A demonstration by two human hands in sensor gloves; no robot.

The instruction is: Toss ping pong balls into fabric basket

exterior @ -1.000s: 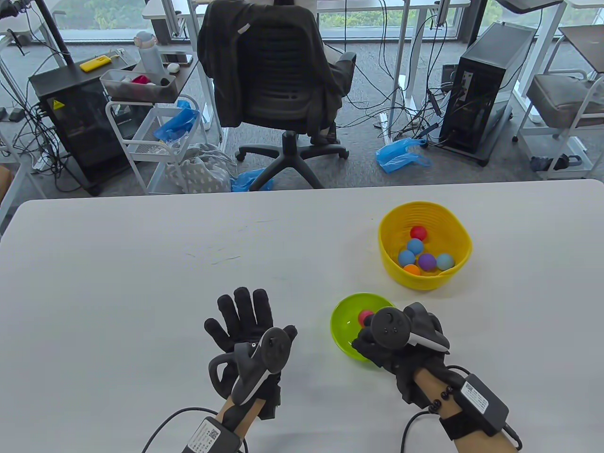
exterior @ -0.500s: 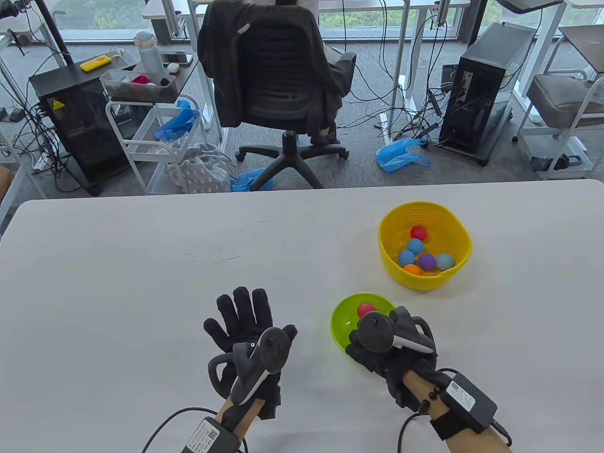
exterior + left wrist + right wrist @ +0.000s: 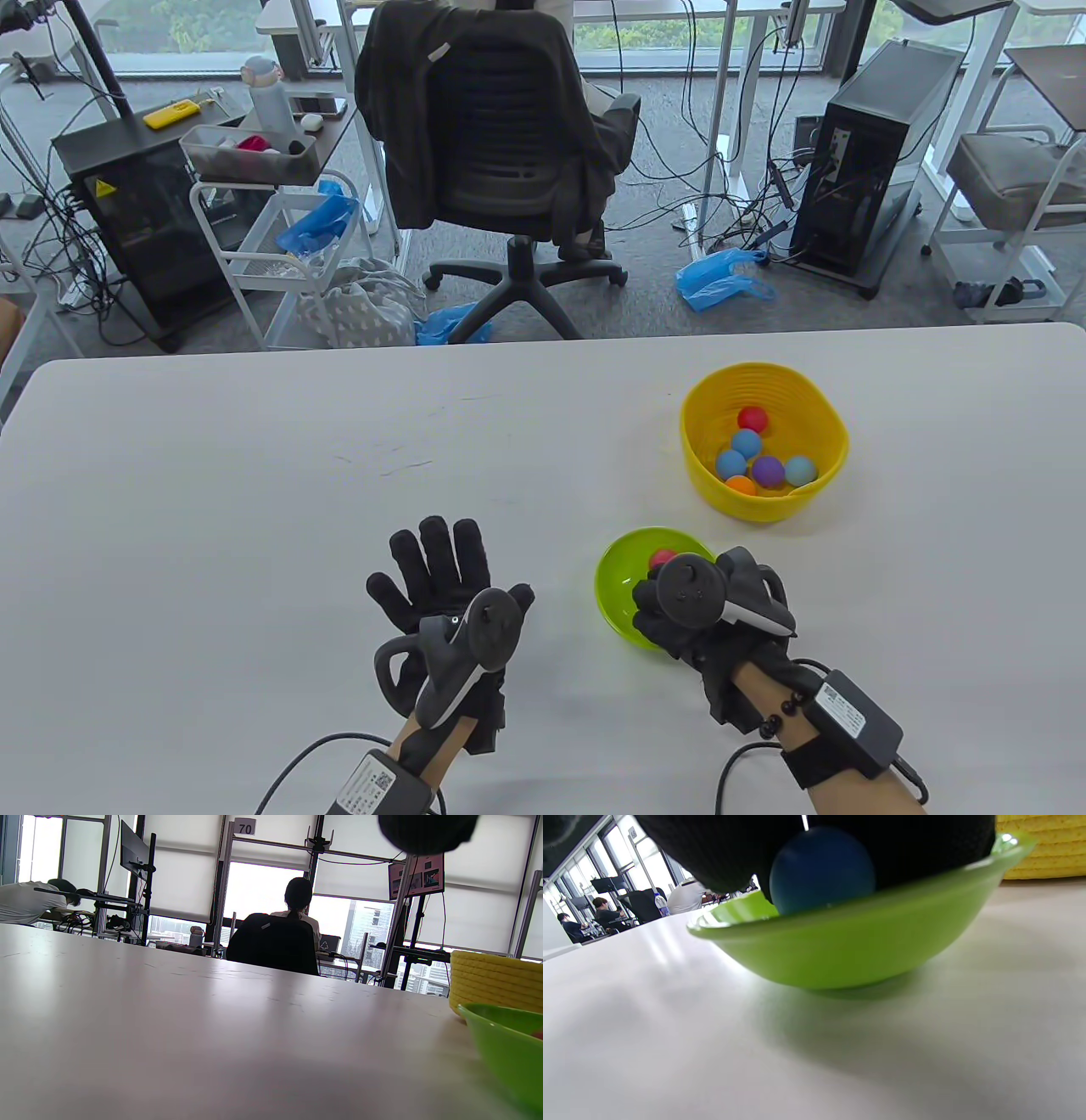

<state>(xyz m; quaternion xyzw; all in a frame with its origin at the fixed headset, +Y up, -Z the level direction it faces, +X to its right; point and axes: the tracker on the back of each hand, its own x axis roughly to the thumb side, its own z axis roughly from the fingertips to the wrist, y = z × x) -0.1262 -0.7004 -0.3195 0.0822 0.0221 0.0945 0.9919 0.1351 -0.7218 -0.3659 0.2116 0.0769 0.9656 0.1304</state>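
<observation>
My right hand (image 3: pixel 708 615) sits over the near side of the green bowl (image 3: pixel 618 581), and the wrist view shows a blue ball (image 3: pixel 822 870) tucked between its gloved fingers (image 3: pixel 721 853), right at the bowl's rim. So I hold that ball. A red ball (image 3: pixel 661 558) lies in the bowl beside my hand. My left hand (image 3: pixel 441 586) lies flat on the table (image 3: pixel 254 509), fingers spread, gripping nothing. The yellow basket (image 3: pixel 764 373) stands just beyond the bowl with six balls in it. I expect the ball to be very light, hard and smooth, quick to slip or bounce, so I pinch it lightly across its middle with the fingertips.
</observation>
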